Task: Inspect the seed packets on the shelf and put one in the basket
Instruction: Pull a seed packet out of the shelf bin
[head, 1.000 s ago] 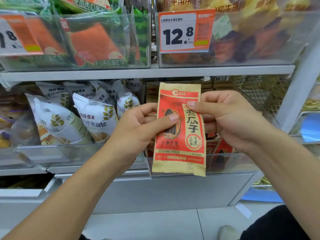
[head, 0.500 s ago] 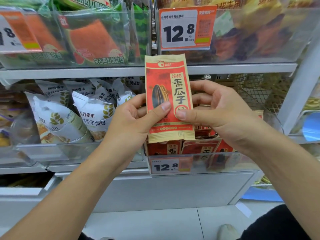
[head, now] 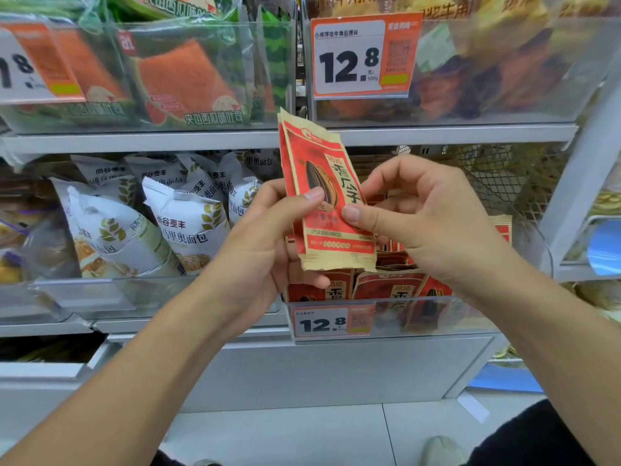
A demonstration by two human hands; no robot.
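Shop shelving [head: 437, 135] of grey metal fills the view, each level fronted by clear plastic bins. Up front, both bare hands hold a red and tan sunflower seed packet [head: 331, 210] upright and tilted a little to the left, in front of the middle shelf; a second packet edge shows just behind it on the left. On the packet a big black seed is drawn, with the characters 香瓜子 down its right side. Left hand [head: 265, 240] has its thumb pressed on the packet's face and its fingers curled round behind the lower edge. Right hand [head: 426, 216] pinches the right edge between thumb and forefinger, the other fingers loosely curled behind. Just below, a clear bin [head: 420, 317] holds more of the same red seed packets [head: 386, 287] standing on end, and its front carries a white and orange price tag [head: 331, 322] reading 12.8. To the left, another bin holds white bread bags [head: 188, 227] marked 尚谷麦丰 and 马里奥面包. On the upper shelf, a bin of watermelon-print toast packs [head: 188, 82] reads 夹馅西瓜味吐司, and next to it a bin of yellow and orange pastry bags [head: 504, 62] bears a larger price tag [head: 364, 55], also 12.8, per 500g. Wire mesh [head: 504, 176] backs the shelf behind the right hand.
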